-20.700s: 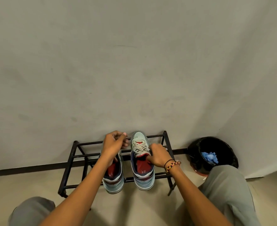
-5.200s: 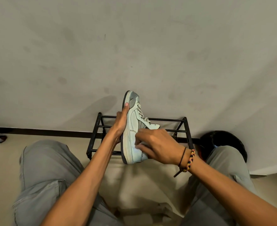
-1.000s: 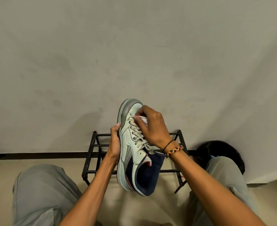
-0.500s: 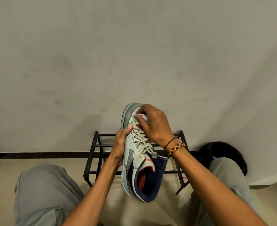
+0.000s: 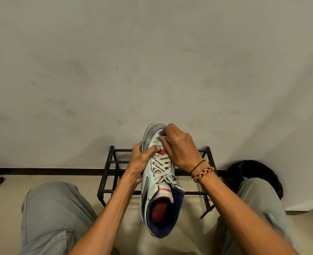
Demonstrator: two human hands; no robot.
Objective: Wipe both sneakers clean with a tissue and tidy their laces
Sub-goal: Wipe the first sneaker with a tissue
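Black metal shoe rack [image 5: 113,173] against the wall at centre frame, sneaker [image 5: 157,177] held before it by both hands, knees at lower left and lower right, dark bin [image 5: 258,172] at right, open floor [image 5: 41,178] at left, bare wall above.

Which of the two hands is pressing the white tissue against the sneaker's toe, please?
The right hand, the one with wristbands, pinches the tissue at the toe; the left hand only grips the sneaker.
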